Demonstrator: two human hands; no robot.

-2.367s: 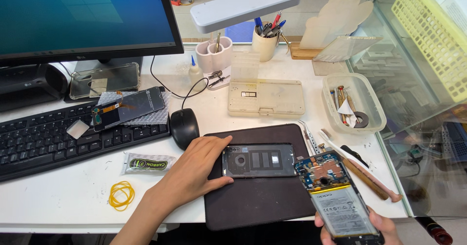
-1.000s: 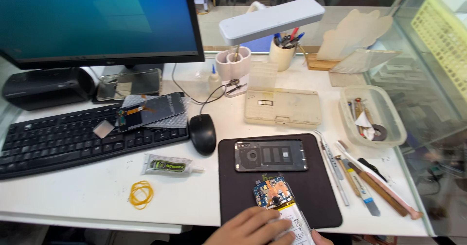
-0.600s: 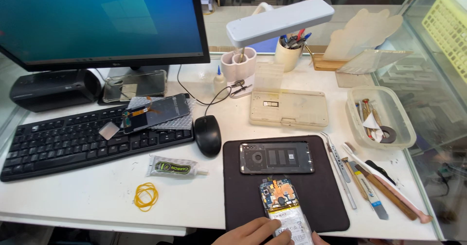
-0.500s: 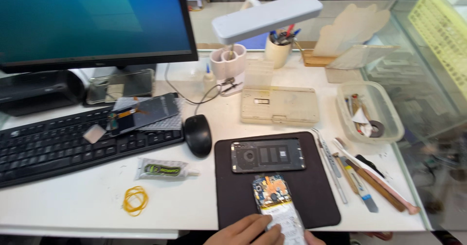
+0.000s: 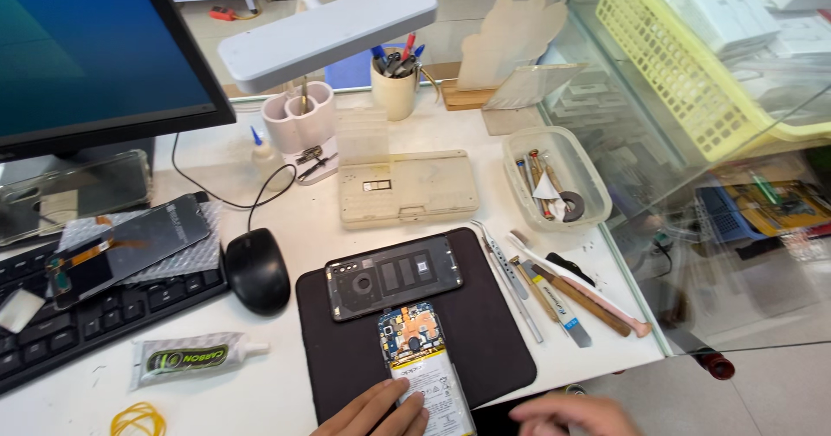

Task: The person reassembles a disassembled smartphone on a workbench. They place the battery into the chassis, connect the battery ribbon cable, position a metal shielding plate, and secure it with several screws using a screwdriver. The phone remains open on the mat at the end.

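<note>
- Opened phone (image 5: pixel 424 362) lay face down on the dark work mat (image 5: pixel 493 332), at about six o'clock of the view, its circuit board and white battery bare.
- Left hand (image 5: pixel 374 412) rested on the mat with fingertips touching the phone's lower left edge; fingers lay fairly flat, clamped around nothing.
- Right hand (image 5: pixel 571 414) showed only in part at five o'clock, just off the mat; whether it held anything could not be told.
- Back cover (image 5: pixel 394 276), dark and see-through, lay crosswise at twelve o'clock of the phone, just touching its top end.
- Hand tools (image 5: pixel 554 289) lay in a row at three o'clock of the mat.
- Black mouse (image 5: pixel 257 270) sat at nine o'clock of the cover, with a glue tube (image 5: pixel 190 358) at eight o'clock.
</note>
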